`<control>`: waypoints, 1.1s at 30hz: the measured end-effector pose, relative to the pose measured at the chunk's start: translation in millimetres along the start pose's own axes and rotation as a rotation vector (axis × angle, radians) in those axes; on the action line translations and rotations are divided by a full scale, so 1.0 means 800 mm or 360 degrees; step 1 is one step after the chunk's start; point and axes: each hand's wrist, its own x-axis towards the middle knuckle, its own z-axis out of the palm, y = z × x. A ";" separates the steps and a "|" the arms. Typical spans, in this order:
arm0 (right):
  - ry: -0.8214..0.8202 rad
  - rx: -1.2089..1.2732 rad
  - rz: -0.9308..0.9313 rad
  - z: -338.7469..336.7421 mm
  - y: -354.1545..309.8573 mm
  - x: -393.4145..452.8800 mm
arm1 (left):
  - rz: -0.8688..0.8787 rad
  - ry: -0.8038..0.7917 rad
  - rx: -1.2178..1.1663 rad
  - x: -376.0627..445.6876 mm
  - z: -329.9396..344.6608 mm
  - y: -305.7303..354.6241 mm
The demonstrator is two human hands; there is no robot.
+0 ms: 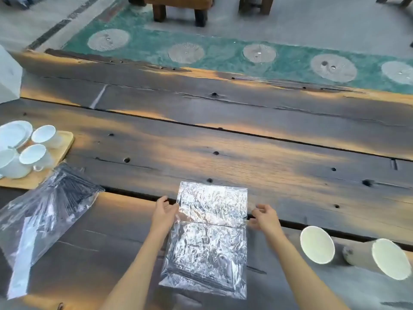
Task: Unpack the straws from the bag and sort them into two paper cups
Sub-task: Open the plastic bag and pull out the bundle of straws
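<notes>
A clear crinkled plastic bag (210, 238) lies flat on the dark wooden table (268, 157) in front of me, with dark straws showing faintly near its lower edge. My left hand (164, 212) pinches the bag's left edge at a crease across its middle. At the right edge of the same crease, my right hand (263, 217) holds the bag. A second clear bag (44, 218) full of dark straws lies at the left. Two white paper cups, one (317, 245) nearer me and another (388, 259) at the far right, stand on the table.
A wooden tray (64, 144) with white ceramic cups and saucers sits at the left edge. A white box (9, 74) stands at the far left. Beyond the table's far edge are a green patterned floor and wooden furniture legs (178, 12).
</notes>
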 end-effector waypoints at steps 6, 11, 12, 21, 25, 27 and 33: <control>0.0001 -0.0052 0.0280 0.025 0.001 0.033 | -0.0119 -0.0076 0.0074 0.062 0.022 -0.006; 0.0071 -0.0090 0.0369 0.038 0.009 0.053 | -0.0126 -0.0043 0.0162 0.092 0.031 -0.008; 0.0087 -0.0078 0.0354 0.039 0.010 0.054 | -0.0112 -0.0029 0.0175 0.093 0.032 -0.007; 0.0016 0.0015 -0.0095 0.021 -0.019 0.000 | 0.0094 -0.0054 0.0016 0.061 0.013 0.005; -0.0062 0.0114 -0.0257 0.000 -0.025 -0.044 | 0.0238 -0.0108 -0.0105 0.007 -0.004 0.022; -0.0093 0.0200 -0.0322 -0.009 -0.024 -0.067 | 0.0270 -0.0130 -0.0124 -0.020 -0.012 0.022; 0.0036 0.0330 -0.0546 -0.032 -0.016 -0.140 | 0.0300 -0.0215 -0.0282 -0.108 -0.030 0.020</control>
